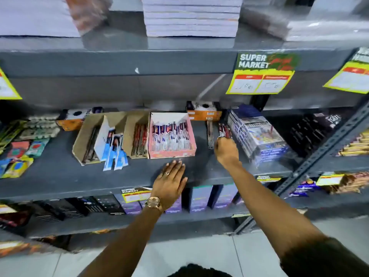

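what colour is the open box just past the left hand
The box is pink outside, white on its inner back wall; head view shows it best.

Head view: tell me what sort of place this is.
Most likely a supermarket aisle. A yellow price tag printed SUPER MARKET hangs from the grey metal shelving, a pink display box holds small packets, and the right hand grips one dark packet.

The grey shelf (pixel 60 176) carries a pink box (pixel 171 152), cardboard boxes (pixel 79 140), loose blue sachets (pixel 115 154), seemingly plastic-wrapped packs (pixel 259 132), and the flat left hand (pixel 169 182).
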`<action>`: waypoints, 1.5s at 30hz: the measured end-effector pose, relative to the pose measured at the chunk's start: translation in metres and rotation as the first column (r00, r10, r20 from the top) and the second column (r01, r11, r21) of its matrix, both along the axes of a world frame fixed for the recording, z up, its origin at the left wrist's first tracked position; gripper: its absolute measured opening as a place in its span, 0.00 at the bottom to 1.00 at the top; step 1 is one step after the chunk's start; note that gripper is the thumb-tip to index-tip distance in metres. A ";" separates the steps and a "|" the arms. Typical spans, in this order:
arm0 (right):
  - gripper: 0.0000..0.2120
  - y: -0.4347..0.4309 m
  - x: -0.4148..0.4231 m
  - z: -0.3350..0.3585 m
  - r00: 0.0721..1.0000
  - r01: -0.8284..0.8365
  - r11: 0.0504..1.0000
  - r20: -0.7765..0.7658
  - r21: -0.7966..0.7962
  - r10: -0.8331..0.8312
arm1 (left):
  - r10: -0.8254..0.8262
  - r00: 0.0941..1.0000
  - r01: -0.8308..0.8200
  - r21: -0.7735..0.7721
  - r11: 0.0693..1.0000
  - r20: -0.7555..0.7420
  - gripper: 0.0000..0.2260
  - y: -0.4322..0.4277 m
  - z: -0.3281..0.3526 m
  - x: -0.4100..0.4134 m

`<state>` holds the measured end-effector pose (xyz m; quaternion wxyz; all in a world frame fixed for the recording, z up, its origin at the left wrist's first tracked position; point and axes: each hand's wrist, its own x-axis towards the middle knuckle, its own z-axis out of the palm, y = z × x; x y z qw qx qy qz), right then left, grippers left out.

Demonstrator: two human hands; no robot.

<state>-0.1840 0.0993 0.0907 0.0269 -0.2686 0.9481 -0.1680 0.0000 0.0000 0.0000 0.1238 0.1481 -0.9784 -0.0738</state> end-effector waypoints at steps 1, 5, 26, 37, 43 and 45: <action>0.10 -0.004 -0.006 -0.001 1.000 -0.014 1.000 0.028 0.010 0.014 | 0.002 1.000 -0.002 -0.028 1.000 -0.010 0.28 0.000 -0.003 0.001; 0.19 -0.027 -0.026 0.004 0.993 -0.079 0.993 0.093 0.092 0.071 | 0.018 0.999 -0.020 -0.057 0.998 -0.029 0.28 0.000 -0.007 0.000; 0.08 0.032 0.050 0.019 0.461 0.427 0.756 0.839 -0.496 0.290 | 0.297 0.896 0.109 0.810 0.577 -0.331 0.19 0.009 0.035 0.005; 0.06 0.053 0.117 -0.020 0.288 0.257 0.905 0.921 -0.339 0.263 | 0.444 0.890 0.077 0.924 -0.374 0.105 0.17 -0.016 0.058 0.015; 0.06 0.048 0.127 -0.021 0.272 0.208 0.938 0.938 -0.276 0.216 | 0.410 0.901 0.026 0.924 -0.381 0.144 0.15 -0.023 0.060 0.029; 0.05 0.044 0.129 -0.021 0.279 0.208 0.944 0.940 -0.257 0.195 | 0.413 0.899 0.022 0.923 -0.383 0.150 0.15 -0.026 0.061 0.032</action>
